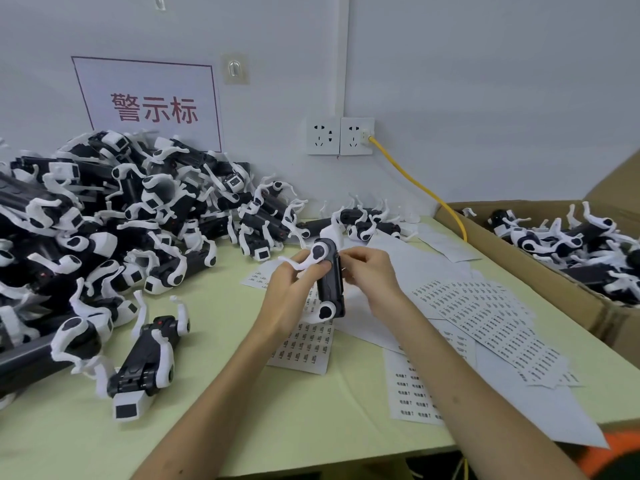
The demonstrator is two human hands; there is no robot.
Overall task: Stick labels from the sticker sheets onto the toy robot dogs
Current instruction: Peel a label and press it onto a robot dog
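The left hand point(289, 284) wraps the dog point(329, 285) at centre; the right hand point(367, 269) pinches its side. Sheets point(485, 317) lie on the worktop point(242, 393) toward 4 o'clock, a pile point(104, 220) of dogs at 9 o'clock.

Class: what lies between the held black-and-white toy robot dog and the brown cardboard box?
Head view: overlapping white paper sticker sheets lie there, beyond the right hand on the toy robot dog.

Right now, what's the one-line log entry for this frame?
left hand: grips toy robot dog | right hand: pinches its upper edge | sticker sheets: spread on table | phase: labelling, likely
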